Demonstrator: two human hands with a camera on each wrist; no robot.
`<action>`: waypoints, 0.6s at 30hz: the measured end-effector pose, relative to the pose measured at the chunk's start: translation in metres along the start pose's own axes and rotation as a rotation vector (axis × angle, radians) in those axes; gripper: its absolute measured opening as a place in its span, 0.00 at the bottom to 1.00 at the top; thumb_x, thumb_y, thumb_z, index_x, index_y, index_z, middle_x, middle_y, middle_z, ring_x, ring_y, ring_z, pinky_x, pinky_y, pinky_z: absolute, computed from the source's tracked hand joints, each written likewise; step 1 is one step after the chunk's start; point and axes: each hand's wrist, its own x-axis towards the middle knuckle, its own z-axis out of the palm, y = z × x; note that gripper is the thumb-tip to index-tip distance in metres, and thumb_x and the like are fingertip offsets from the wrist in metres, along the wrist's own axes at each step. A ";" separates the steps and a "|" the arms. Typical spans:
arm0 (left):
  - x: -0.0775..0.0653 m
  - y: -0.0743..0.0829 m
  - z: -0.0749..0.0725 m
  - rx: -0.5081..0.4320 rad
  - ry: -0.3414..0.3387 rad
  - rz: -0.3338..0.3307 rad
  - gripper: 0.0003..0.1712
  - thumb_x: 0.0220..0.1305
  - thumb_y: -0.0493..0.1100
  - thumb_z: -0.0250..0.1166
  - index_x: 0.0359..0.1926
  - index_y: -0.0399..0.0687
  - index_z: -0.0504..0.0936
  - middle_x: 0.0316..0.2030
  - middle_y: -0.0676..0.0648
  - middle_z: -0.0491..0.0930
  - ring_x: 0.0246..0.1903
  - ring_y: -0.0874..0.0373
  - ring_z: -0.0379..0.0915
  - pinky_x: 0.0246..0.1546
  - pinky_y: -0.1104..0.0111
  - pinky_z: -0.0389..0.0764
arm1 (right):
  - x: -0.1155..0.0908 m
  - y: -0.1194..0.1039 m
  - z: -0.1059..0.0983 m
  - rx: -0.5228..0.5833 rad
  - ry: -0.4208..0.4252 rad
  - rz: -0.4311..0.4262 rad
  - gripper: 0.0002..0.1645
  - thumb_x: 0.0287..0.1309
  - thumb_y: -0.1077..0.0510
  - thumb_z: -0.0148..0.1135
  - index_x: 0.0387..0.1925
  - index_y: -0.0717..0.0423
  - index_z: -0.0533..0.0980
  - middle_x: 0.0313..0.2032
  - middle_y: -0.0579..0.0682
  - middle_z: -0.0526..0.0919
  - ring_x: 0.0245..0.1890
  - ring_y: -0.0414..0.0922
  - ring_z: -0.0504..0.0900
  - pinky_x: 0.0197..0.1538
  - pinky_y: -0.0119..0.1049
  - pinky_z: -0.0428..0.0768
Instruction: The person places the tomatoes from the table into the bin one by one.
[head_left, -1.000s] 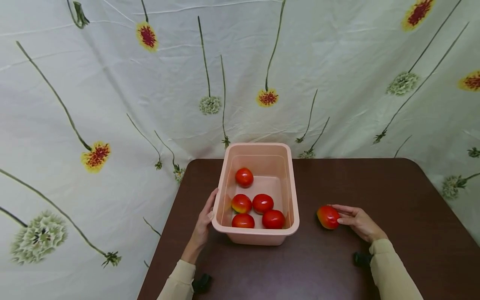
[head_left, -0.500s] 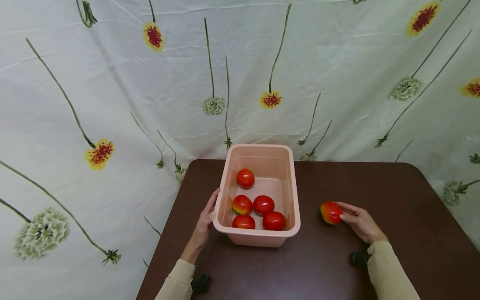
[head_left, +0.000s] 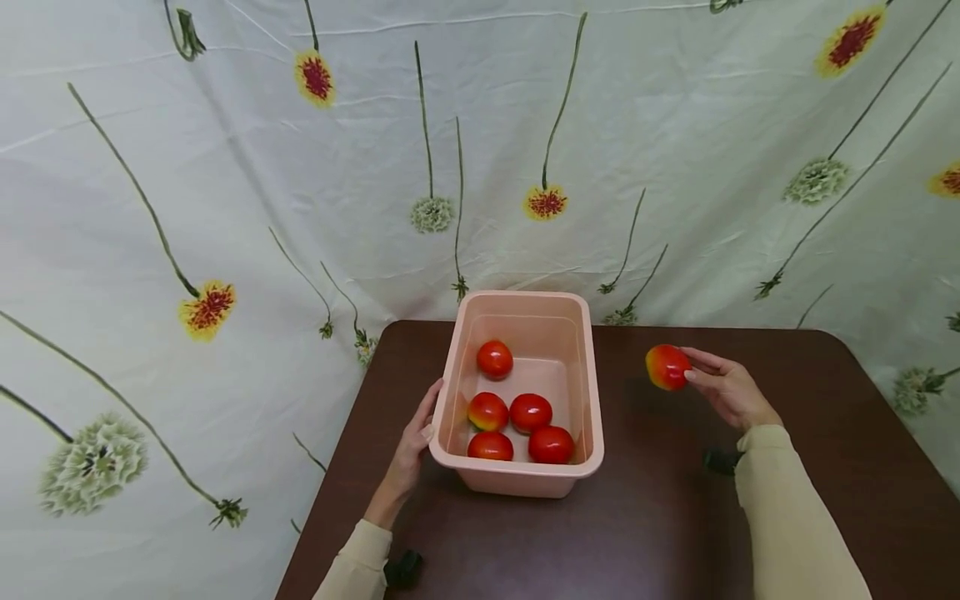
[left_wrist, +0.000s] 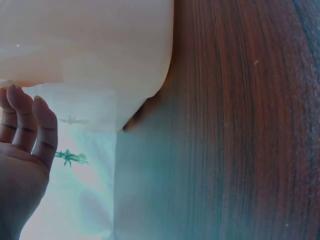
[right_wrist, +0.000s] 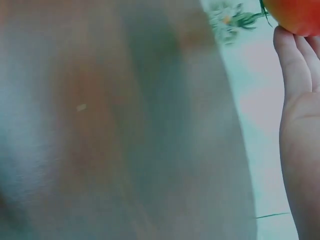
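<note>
A pink plastic bin (head_left: 525, 482) stands on the dark table with several glossy red fruits (head_left: 530, 412) inside, one of them partly yellow. My left hand (head_left: 408, 442) holds the bin's left side near the front corner. In the left wrist view, its bent fingers (left_wrist: 45, 125) meet the underside of the bin's rim; the thumb is hidden there. To the right of the bin, my right hand (head_left: 731, 387) pinches a red-and-yellow, mango-like fruit (head_left: 667, 367) between thumb and fingers, above the table. The right wrist view shows only part of this fruit at the top right.
The dark wooden table (head_left: 637, 533) has rounded far corners. Behind it and to the left hangs a white cloth (head_left: 360, 150) printed with flowers. A black wrist device (head_left: 405, 569) sits at the left sleeve, another black device (head_left: 722, 462) at the right.
My right hand has raised the mango-like fruit from the table and moved it farther up in the head view. The left hand stays on the bin. The head view has shifted slightly.
</note>
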 end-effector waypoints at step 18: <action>-0.001 0.002 0.000 0.013 -0.009 0.019 0.39 0.64 0.48 0.47 0.76 0.57 0.51 0.77 0.47 0.48 0.72 0.43 0.48 0.68 0.34 0.46 | 0.030 -0.045 0.027 0.010 -0.007 -0.052 0.21 0.64 0.70 0.54 0.48 0.45 0.82 0.46 0.38 0.86 0.45 0.34 0.84 0.48 0.25 0.81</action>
